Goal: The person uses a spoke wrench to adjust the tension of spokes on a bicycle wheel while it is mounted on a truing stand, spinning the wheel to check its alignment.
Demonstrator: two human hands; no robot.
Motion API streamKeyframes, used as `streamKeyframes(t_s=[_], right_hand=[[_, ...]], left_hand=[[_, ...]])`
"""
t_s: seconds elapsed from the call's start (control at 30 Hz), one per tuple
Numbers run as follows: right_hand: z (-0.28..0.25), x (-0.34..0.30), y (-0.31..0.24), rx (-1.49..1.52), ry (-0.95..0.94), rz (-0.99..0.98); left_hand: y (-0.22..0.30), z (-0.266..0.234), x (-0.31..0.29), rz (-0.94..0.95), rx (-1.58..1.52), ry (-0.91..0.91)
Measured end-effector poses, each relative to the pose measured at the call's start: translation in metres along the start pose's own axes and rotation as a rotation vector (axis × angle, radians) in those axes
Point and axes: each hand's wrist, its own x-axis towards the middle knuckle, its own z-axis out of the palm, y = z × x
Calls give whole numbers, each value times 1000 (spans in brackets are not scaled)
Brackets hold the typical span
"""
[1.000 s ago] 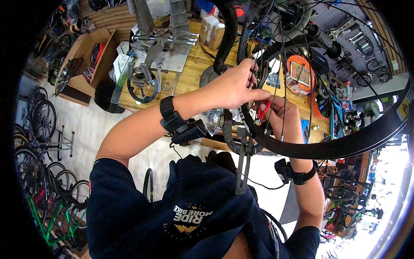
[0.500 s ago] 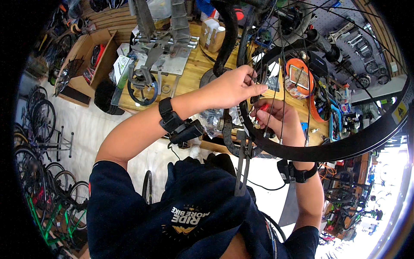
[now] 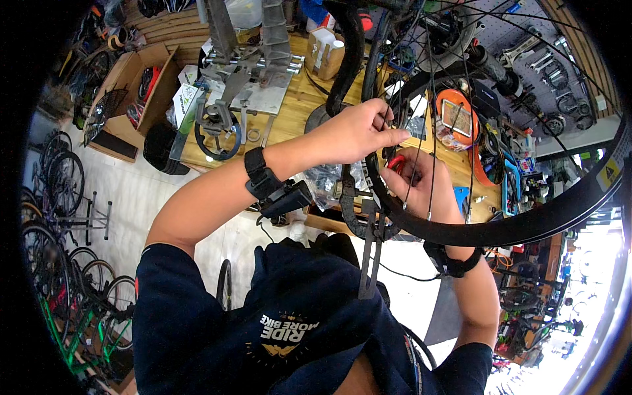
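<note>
A black-rimmed bicycle wheel (image 3: 513, 232) with thin dark spokes (image 3: 431, 125) stands in a dark truing stand (image 3: 342, 59). From the left, my left hand (image 3: 362, 135) reaches across the stand, its thumb and fingers pinched at a spoke beside the rim; the exact contact is partly hidden. My right hand (image 3: 424, 184) is among the spokes just inside the rim, its fingers curled around a small red spoke wrench (image 3: 396, 163). Only the wrench's rounded red edge shows. Below my hands, the stand's slotted metal caliper arm (image 3: 370, 263) hangs by the rim.
A wooden workbench (image 3: 289, 125) carries a metal fixture (image 3: 240, 72), an orange round container (image 3: 456, 118) and a blue tray (image 3: 512, 187). Left of it stands an open cardboard box (image 3: 125, 128). Tools hang on a pegboard (image 3: 526, 33); bicycles (image 3: 66, 171) line the left side.
My right hand has turned and its fingers have closed in around the red spoke wrench, which now shows as a curved edge nearer the rim. My left hand has stayed in place.
</note>
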Motion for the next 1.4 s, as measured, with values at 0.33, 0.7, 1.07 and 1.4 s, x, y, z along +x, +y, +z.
streamKeyframes(t_s=[0.33,0.7,1.07,1.4], right_hand=[[7,8,4,-180,-27,-41],[2,12,18,79,-201,-90],[-19,13,11,533,-366,242],[-20,19,37,644,-420,159]], left_hand=[[-5,0,3,11,-45,-30],[0,-2,0,-8,-112,-47],[7,2,-9,-8,96,66],[55,-1,-35,-81,538,-263]])
